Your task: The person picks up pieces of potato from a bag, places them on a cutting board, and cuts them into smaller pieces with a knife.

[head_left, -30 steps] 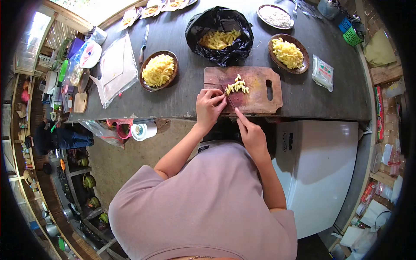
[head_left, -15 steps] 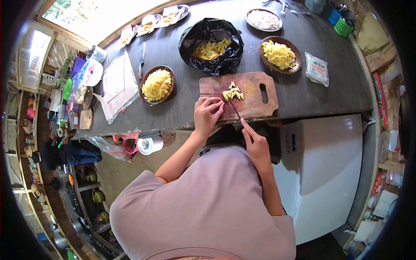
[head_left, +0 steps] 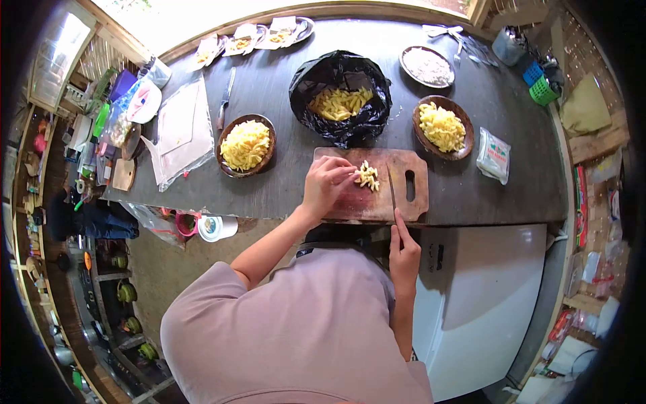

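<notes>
A wooden cutting board [head_left: 350,202] lies at the near edge of the dark counter [head_left: 282,182]. A small pile of yellow cut strips [head_left: 367,176] sits on it. My left hand [head_left: 326,183] rests on the board with its fingertips touching the pile's left side. My right hand [head_left: 404,249] is off the counter's near edge and grips a knife [head_left: 392,188] whose thin blade reaches up over the board, just right of the pile.
A black bag [head_left: 342,97] of yellow strips stands behind the board. Wooden bowls of yellow pieces sit left [head_left: 246,145] and right [head_left: 443,126]. A plate of white grains [head_left: 426,66], a packet [head_left: 494,155], plastic sheets [head_left: 178,128] and a second knife [head_left: 225,99] also lie on the counter. A white appliance [head_left: 484,296] stands below right.
My left hand moved up and right onto the board to the pile. My right hand drew back toward me and swung the knife to the pile's right side.
</notes>
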Available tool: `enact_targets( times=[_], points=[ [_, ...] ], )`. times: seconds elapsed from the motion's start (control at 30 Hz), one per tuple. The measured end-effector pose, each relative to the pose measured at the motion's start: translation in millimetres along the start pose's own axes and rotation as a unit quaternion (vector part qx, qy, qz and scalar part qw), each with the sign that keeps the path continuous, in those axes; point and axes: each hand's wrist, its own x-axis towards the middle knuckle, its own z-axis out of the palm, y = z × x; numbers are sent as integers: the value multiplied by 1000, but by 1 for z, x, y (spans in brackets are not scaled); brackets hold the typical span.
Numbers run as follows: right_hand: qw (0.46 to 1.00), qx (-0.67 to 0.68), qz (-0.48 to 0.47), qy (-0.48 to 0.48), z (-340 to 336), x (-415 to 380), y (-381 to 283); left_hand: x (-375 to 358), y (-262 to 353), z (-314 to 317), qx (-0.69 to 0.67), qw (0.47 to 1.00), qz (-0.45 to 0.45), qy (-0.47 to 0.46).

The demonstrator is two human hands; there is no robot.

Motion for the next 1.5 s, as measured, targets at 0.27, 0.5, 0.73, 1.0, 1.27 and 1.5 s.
enact_targets(
  times=[0.27,0.5,0.73,1.0,1.27,1.5],
  points=[
    [996,-59,60,-29,1,19,-10,92,-66,-6,70,996,-35,40],
    [987,-102,106,-64,-7,30,-22,156,-103,41,175,984,5,-20],
    [993,-102,51,-35,-2,22,-9,189,-106,58,350,922,6,-163],
    [998,-67,-18,11,-1,2,-3,152,-66,-1,118,990,35,-67],
    [999,-37,-35,-3,2,-9,6,7,-23,-48,8,965,164,-203],
    [997,-32,-46,-49,16,-11,1,-57,3,-55,13,998,-46,-44]
  ],
)
